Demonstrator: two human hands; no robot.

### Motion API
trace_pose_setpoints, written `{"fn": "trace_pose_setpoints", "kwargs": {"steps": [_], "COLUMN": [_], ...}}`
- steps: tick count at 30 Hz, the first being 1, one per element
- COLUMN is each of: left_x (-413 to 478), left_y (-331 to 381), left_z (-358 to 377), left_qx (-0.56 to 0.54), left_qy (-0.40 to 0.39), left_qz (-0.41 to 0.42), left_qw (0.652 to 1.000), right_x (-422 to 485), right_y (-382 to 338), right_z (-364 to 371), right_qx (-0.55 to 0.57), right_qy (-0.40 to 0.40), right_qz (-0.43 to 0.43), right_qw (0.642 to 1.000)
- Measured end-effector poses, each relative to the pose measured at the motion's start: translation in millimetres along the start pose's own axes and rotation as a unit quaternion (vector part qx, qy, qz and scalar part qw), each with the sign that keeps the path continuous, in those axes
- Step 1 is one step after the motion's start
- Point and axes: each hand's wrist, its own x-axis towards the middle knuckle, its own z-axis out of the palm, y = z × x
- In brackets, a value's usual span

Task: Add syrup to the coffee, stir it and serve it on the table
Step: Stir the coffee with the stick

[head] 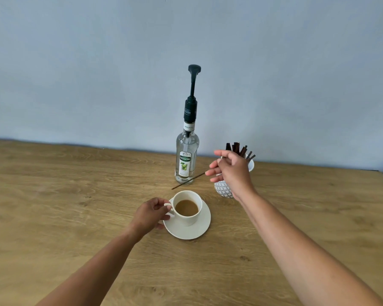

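Observation:
A white cup (191, 218) of light brown coffee (186, 207) stands on a white saucer (198, 230) in the middle of the wooden table. My left hand (152, 214) grips the cup's handle (168, 209). My right hand (230, 171) hovers above and right of the cup, pinching a thin brown stir stick (187, 181) that slants down to the left, its tip just above the table behind the cup. The clear syrup bottle (186, 160) with a tall black pump (193, 85) stands upright behind the cup.
A white patterned pot (223, 189) holding several dark stir sticks (239, 149) stands to the right of the bottle, partly hidden by my right hand. A pale blue wall runs along the table's far edge. The wooden table (75, 195) stretches left and right.

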Motion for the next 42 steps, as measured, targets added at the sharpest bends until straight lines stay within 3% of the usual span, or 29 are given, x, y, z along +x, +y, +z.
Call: {"fn": "trace_pose_setpoints", "kwargs": {"steps": [7,16,23,31,39,42], "left_x": [-2,-4,-3,-3,-5,-6], "left_y": [1,3,2,3,3,3], "left_z": [0,1,0,1,1,2], "left_qx": [0.004,0.007,0.002,0.001,0.000,0.001], "left_qy": [0.004,0.008,0.011,0.010,0.012,0.014], "left_qz": [-0.002,-0.002,-0.005,-0.006,-0.002,0.000], "left_qw": [1.000,1.000,1.000,1.000,1.000,1.000], "right_x": [-2,-18,-21,-19,-16,-19], "right_y": [8,32,33,43,42,41], "right_z": [-6,15,27,32,10,5], "right_qx": [-0.095,-0.206,-0.152,-0.187,-0.350,-0.363], "right_qy": [0.003,-0.077,-0.096,-0.109,-0.119,-0.128], "right_qz": [-0.020,-0.051,-0.045,-0.037,-0.112,-0.107], "right_qw": [0.995,0.974,0.983,0.976,0.922,0.917]}}
